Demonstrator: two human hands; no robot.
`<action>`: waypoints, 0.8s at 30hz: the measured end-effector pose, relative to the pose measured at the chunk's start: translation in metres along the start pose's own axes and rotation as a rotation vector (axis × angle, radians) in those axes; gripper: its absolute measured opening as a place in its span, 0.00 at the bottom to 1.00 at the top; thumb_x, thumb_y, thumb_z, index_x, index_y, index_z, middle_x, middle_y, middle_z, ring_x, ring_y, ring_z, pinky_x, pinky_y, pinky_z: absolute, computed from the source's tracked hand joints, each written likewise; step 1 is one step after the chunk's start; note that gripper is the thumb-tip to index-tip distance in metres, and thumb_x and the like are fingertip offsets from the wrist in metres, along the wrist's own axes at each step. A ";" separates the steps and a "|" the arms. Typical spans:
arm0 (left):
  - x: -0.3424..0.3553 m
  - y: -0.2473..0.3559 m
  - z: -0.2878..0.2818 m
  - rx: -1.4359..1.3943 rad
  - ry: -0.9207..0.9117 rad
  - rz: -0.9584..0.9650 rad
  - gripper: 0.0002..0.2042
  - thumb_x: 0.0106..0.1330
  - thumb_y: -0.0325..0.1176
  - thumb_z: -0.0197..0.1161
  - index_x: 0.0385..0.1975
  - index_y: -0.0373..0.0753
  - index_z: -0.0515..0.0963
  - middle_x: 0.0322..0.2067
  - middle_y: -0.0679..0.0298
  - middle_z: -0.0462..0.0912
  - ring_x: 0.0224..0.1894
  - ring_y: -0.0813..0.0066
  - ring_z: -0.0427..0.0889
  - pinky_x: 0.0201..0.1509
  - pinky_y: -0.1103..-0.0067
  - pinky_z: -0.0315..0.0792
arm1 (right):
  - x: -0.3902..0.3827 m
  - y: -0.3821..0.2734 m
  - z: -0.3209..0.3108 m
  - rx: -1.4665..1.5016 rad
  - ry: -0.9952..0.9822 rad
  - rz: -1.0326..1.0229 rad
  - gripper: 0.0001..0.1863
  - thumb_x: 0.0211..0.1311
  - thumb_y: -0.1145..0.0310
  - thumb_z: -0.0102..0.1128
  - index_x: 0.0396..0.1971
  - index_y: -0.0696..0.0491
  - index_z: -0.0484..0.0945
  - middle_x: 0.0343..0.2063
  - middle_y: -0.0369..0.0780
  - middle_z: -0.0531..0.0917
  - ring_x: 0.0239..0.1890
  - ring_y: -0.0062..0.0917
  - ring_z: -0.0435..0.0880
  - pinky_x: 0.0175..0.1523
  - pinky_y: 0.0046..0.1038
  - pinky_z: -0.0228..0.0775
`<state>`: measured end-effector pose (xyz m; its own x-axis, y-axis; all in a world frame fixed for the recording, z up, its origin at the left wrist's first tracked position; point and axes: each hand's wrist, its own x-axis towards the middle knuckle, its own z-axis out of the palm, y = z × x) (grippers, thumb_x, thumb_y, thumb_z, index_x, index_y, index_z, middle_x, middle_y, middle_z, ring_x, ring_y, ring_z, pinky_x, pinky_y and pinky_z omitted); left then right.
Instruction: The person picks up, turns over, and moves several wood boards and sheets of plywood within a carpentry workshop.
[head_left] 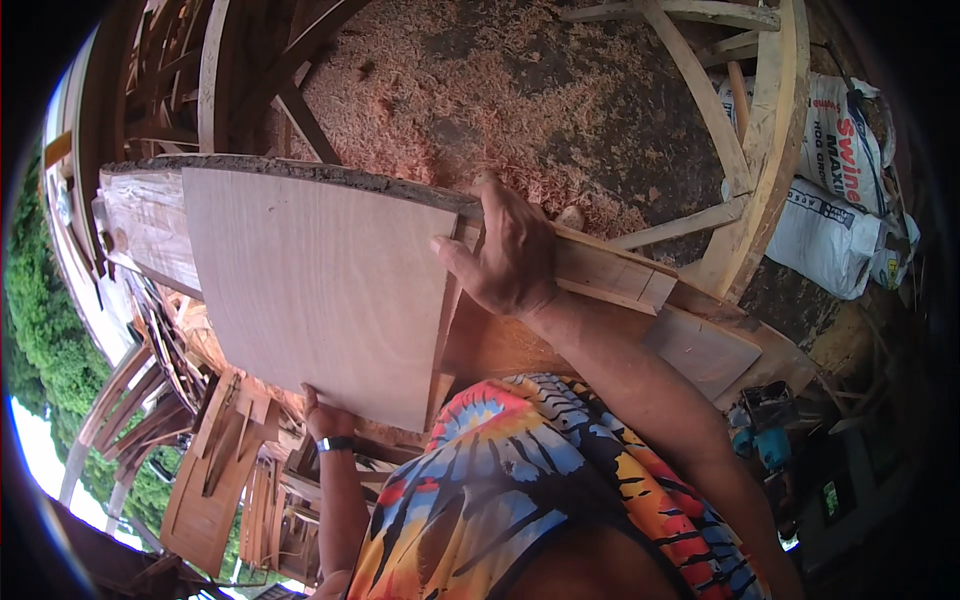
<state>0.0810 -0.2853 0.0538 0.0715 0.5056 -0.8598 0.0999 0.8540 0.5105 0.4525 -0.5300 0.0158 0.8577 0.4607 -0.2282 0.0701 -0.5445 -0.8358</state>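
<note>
A pale, flat plywood panel (320,280) lies over a thick wooden slab (145,215) with a rough bark edge. My left hand (328,418), with a metal band at the wrist, grips the panel's near edge, thumb on top; its other fingers are mostly hidden beneath. At the panel's right end my right hand (515,250) is closed around the far corner. Its thumb presses near the panel's edge, and its fingers reach over the slab's far side, partly out of sight. A narrow wooden piece (612,272) lies just right of this hand.
Curly wood shavings (400,100) cover the floor beyond the slab. A wooden trestle frame (765,150) and white sacks (840,230) stand at the right. A teal power tool (772,448) sits lower right. Stacked boards (225,470) crowd the lower left, and timber frames (215,80) the upper left.
</note>
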 end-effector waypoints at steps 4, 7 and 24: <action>-0.004 0.001 0.008 0.036 0.030 0.030 0.28 0.71 0.50 0.56 0.66 0.42 0.64 0.65 0.60 0.69 0.67 0.56 0.64 0.74 0.55 0.52 | 0.001 -0.001 0.002 0.004 -0.005 -0.008 0.25 0.52 0.50 0.63 0.38 0.56 0.71 0.32 0.47 0.79 0.38 0.43 0.80 0.45 0.45 0.69; -0.005 0.000 0.009 0.078 0.055 0.043 0.28 0.71 0.50 0.56 0.65 0.41 0.65 0.64 0.61 0.70 0.67 0.57 0.65 0.74 0.55 0.53 | 0.001 -0.002 0.001 0.026 0.049 -0.056 0.24 0.52 0.51 0.64 0.38 0.55 0.71 0.31 0.46 0.79 0.37 0.43 0.81 0.45 0.45 0.69; 0.008 -0.004 -0.012 0.003 0.061 0.071 0.25 0.73 0.47 0.55 0.63 0.38 0.67 0.62 0.59 0.73 0.63 0.57 0.71 0.71 0.56 0.60 | 0.001 -0.003 0.001 0.062 -0.028 -0.035 0.29 0.53 0.51 0.64 0.45 0.60 0.72 0.37 0.52 0.80 0.42 0.49 0.80 0.50 0.45 0.69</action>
<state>0.0695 -0.2830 0.0445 0.0182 0.5716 -0.8203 0.1000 0.8153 0.5703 0.4530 -0.5273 0.0172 0.8406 0.4986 -0.2115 0.0672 -0.4835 -0.8728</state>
